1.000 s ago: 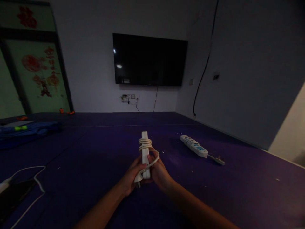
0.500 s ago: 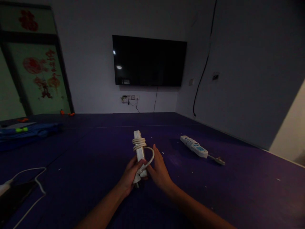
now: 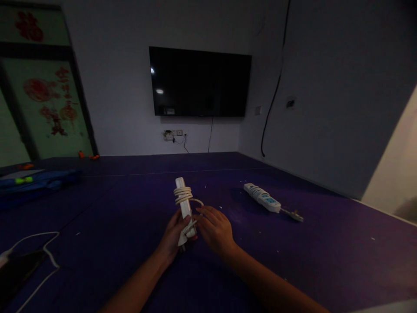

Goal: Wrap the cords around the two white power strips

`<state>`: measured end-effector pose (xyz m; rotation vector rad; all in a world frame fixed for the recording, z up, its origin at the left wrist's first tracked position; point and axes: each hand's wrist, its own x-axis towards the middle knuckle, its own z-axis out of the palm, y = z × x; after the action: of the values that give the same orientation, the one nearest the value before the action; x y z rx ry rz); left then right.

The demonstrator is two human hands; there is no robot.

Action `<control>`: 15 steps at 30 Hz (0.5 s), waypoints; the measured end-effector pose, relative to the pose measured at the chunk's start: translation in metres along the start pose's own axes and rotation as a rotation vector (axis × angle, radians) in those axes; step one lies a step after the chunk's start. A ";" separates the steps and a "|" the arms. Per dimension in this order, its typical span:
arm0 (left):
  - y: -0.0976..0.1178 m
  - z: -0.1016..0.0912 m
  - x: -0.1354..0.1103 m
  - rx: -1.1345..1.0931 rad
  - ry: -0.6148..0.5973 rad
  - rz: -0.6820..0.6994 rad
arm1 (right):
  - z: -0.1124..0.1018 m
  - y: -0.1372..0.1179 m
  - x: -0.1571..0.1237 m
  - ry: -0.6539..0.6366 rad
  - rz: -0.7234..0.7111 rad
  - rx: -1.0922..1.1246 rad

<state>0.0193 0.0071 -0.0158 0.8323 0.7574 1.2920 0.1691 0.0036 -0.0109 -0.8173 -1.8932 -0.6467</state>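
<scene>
My left hand [image 3: 172, 237] grips the lower end of a white power strip [image 3: 181, 198], which stands nearly upright over the purple floor mat [image 3: 130, 208]. Its white cord [image 3: 183, 194] is wound round the upper part, and a loop runs down to the plug by my thumb. My right hand [image 3: 213, 230] is beside the strip, fingers curled over the cord loop and touching it. A second white power strip [image 3: 263, 198] with blue labels lies flat on the mat to the right, its plug [image 3: 295, 215] trailing toward me.
A black TV [image 3: 199, 82] hangs on the far wall above wall sockets [image 3: 174, 133]. A blue bundle [image 3: 35, 182] lies at the left. A white cable [image 3: 39, 243] and a dark object [image 3: 16, 269] sit at the lower left. A black cable [image 3: 272, 100] runs down the right wall.
The strip and both hands have shifted left and slightly down. My right hand has turned palm-down over the cord loop, which has shrunk against the strip.
</scene>
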 end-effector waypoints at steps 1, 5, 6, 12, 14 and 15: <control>0.001 -0.001 0.001 -0.008 -0.006 0.003 | 0.001 0.000 -0.001 0.003 0.014 0.013; 0.006 -0.003 0.003 -0.041 -0.002 0.016 | 0.006 0.001 -0.006 0.014 0.132 0.205; 0.008 -0.004 0.003 -0.042 0.004 0.015 | 0.007 0.002 -0.006 0.023 0.214 0.286; 0.012 -0.009 0.002 0.057 -0.003 0.067 | 0.013 0.020 0.002 0.262 0.942 0.812; 0.013 -0.008 0.000 0.085 -0.036 0.124 | 0.015 0.029 0.006 0.345 1.090 0.964; 0.013 -0.006 -0.002 0.099 -0.068 0.145 | 0.015 0.034 0.007 0.356 1.143 1.018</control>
<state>0.0069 0.0071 -0.0077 1.0220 0.7221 1.3555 0.1844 0.0384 -0.0081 -0.8219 -0.9199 0.7795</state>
